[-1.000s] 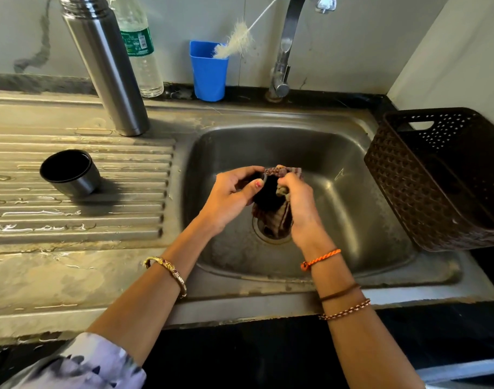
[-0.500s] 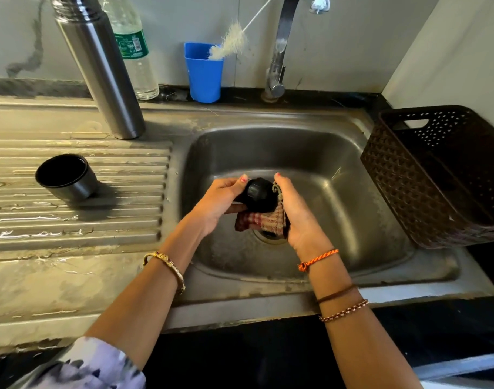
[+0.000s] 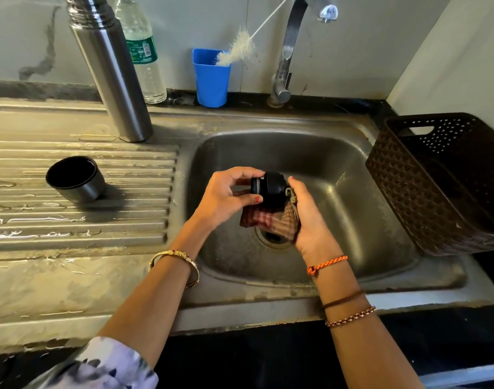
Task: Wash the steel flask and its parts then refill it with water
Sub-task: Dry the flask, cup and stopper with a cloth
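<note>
The black flask stopper (image 3: 269,187) is pinched by the left hand (image 3: 226,199) over the sink basin (image 3: 352,197); a checked cloth (image 3: 271,221) is gripped beneath it by the right hand (image 3: 310,220). The steel flask (image 3: 111,71) stands far left of both hands.

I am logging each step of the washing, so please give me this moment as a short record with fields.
left hand: left hand pinches black stopper over sink
right hand: right hand holds checked cloth against stopper
flask: steel flask upright, open, on drainboard
cup lid: cup on drainboard
tap: no water seen running from tap
</note>
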